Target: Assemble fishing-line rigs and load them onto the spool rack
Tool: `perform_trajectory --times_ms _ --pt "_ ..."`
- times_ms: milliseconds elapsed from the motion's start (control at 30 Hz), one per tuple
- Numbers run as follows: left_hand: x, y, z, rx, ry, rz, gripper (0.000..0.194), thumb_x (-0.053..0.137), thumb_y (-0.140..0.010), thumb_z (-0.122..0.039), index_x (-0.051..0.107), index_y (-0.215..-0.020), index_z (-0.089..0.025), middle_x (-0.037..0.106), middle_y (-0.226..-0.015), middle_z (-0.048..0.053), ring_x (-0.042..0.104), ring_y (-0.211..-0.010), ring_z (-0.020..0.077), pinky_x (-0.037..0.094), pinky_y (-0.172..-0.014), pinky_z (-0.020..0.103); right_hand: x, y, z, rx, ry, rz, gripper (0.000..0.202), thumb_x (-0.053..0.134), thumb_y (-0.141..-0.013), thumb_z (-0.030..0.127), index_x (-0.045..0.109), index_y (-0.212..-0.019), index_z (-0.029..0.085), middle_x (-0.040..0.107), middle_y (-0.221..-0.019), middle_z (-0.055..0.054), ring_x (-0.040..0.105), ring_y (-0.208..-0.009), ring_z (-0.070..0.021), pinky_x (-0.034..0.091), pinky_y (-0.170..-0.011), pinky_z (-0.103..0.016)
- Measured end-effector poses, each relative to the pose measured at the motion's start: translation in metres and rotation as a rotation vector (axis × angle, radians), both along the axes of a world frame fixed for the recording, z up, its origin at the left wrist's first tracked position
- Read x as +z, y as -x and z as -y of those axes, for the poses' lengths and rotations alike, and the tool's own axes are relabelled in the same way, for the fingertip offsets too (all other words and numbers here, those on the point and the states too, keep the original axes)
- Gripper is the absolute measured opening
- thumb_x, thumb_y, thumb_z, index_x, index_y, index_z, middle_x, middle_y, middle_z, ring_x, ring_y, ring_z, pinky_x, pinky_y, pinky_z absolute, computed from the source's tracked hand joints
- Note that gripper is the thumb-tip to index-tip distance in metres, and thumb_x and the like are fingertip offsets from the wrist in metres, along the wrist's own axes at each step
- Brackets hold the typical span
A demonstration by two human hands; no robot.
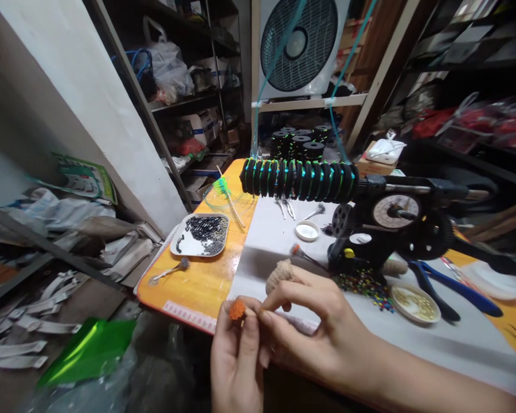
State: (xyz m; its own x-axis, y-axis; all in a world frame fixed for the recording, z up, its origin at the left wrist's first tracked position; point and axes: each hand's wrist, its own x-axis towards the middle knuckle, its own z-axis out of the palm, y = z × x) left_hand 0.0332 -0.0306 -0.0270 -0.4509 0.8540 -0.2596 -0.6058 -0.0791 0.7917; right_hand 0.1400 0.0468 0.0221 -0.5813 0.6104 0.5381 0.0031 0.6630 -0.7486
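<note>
My left hand (238,361), low in the middle of the view, pinches a small bundle with a bright orange tip (237,310) that points up. My right hand (312,321) reaches in from the right, thumb and index finger pressed together beside the bundle; what lies between them is too small to name. A tan wrapped lump (279,276) shows just above the right fingers. Behind the hands, a black winding machine (370,229) carries a row of black spools (298,180) with green and blue thread.
A white tray (181,234) holds black pieces at the left. Right of my hands are scattered coloured beads (365,287), a dish (415,304) of small gold pieces and blue-handled pliers (460,287). A fan (298,46) stands behind the table.
</note>
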Motion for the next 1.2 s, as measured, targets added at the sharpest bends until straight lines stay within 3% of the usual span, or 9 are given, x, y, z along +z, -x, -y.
perform_trajectory --times_ms 167,300,500,700,833,967,1100,1200 --pt "0.006 0.012 0.000 0.099 -0.198 -0.009 0.028 0.083 -0.074 -0.037 0.062 -0.067 -0.019 0.053 -0.061 -0.007 0.041 -0.049 0.0037 0.040 -0.051 0.014 0.001 0.000 -0.002 0.048 -0.049 -0.003 0.013 0.062 -0.089 0.010 0.073 -0.087 0.017 0.062 -0.078 -0.005 0.058 -0.072 -0.0147 0.048 -0.061 -0.025" --pt "0.007 0.019 0.000 0.120 -0.326 -0.122 0.022 0.075 -0.084 -0.033 0.063 -0.071 -0.019 0.056 -0.061 -0.004 0.044 -0.051 0.0054 0.041 -0.051 0.016 0.000 0.000 -0.005 0.053 -0.059 -0.015 0.013 0.063 -0.089 0.010 0.075 -0.090 0.016 0.064 -0.079 -0.006 0.059 -0.073 -0.0141 0.048 -0.063 -0.024" --pt "0.003 0.004 0.003 0.162 -0.195 -0.105 0.030 0.081 -0.075 -0.042 0.063 -0.067 -0.020 0.055 -0.057 -0.005 0.047 -0.050 0.0057 0.039 -0.048 0.014 0.000 -0.001 0.000 0.065 -0.042 -0.061 0.013 0.065 -0.087 0.007 0.076 -0.093 0.011 0.066 -0.077 -0.007 0.061 -0.072 -0.0127 0.049 -0.063 -0.021" --pt "-0.008 -0.013 0.004 0.182 -0.037 0.020 0.039 0.086 -0.067 -0.047 0.070 -0.094 -0.024 0.063 -0.063 -0.004 0.051 -0.050 0.0064 0.042 -0.047 0.014 0.005 0.001 0.004 0.023 -0.056 -0.074 0.013 0.060 -0.086 0.005 0.073 -0.083 0.008 0.063 -0.073 -0.008 0.059 -0.069 -0.0136 0.048 -0.060 -0.022" --pt "-0.001 -0.011 0.001 0.172 -0.119 0.114 0.030 0.086 -0.067 -0.044 0.068 -0.075 -0.021 0.055 -0.061 -0.005 0.045 -0.049 0.0040 0.039 -0.047 0.012 0.000 0.001 0.003 0.038 -0.084 -0.049 0.012 0.060 -0.086 0.005 0.072 -0.084 0.008 0.063 -0.074 -0.009 0.058 -0.071 -0.0147 0.048 -0.060 -0.024" --pt "0.001 0.009 0.000 0.166 -0.315 -0.083 0.025 0.076 -0.082 -0.035 0.062 -0.069 -0.019 0.052 -0.062 -0.005 0.044 -0.050 0.0045 0.045 -0.054 0.015 -0.002 -0.001 -0.001 0.070 -0.098 -0.041 0.014 0.061 -0.088 0.005 0.074 -0.094 0.010 0.064 -0.081 -0.009 0.060 -0.075 -0.0139 0.049 -0.064 -0.022" --pt "-0.007 0.030 0.002 0.170 -0.504 -0.335 0.016 0.062 -0.094 -0.027 0.061 -0.079 -0.021 0.056 -0.066 -0.004 0.048 -0.054 0.0072 0.048 -0.058 0.019 0.000 -0.001 -0.003 0.059 -0.105 0.010 0.014 0.061 -0.088 0.005 0.073 -0.091 0.012 0.063 -0.082 -0.008 0.059 -0.076 -0.0135 0.048 -0.064 -0.023" --pt "-0.010 0.034 0.002 0.255 -0.557 -0.485 0.010 0.058 -0.095 -0.023 0.061 -0.086 -0.022 0.058 -0.068 -0.003 0.053 -0.059 0.0097 0.049 -0.057 0.021 0.000 -0.001 -0.001 0.065 -0.091 0.044 0.015 0.060 -0.089 0.007 0.073 -0.090 0.012 0.063 -0.081 -0.007 0.058 -0.075 -0.0137 0.046 -0.063 -0.023"
